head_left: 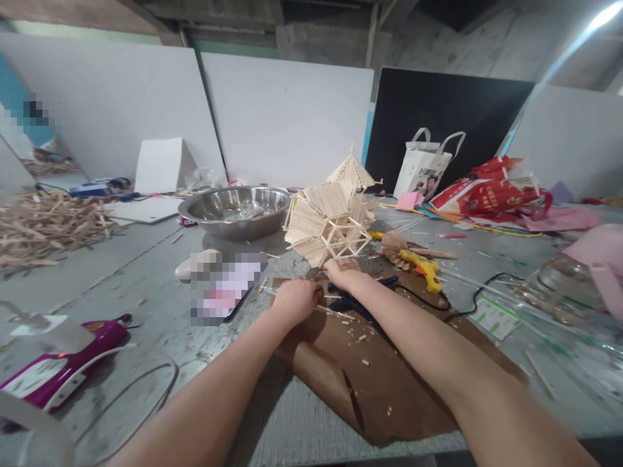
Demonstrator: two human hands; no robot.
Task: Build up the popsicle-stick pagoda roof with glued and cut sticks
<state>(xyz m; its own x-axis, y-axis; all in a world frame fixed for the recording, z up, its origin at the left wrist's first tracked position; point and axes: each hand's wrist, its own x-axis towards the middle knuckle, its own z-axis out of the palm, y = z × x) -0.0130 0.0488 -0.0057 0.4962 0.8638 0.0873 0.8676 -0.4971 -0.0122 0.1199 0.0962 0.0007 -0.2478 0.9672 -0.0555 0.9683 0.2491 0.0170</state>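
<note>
My left hand [296, 301] rests near the left edge of a brown sheet [403, 389], its fingers curled closed; what they hold, if anything, is hidden. Just beyond, my right hand [343, 269] reaches to the foot of a model built of thin wooden sticks [318, 217]. Its fingers are drawn together, and I cannot make out what is in them. Below my right wrist lie dark blue-handled pliers [357, 308], partly hidden by the forearm. Thin sticks and short cut bits [361, 338] are scattered on the sheet.
A steel basin [233, 220] stands behind a phone [231, 288]. Right of the model lies a yellow glue gun [426, 269] with a black cord. A purple power strip [73, 357] is at left, below a stick pile [43, 227]. A glass jar [555, 285] stands at right.
</note>
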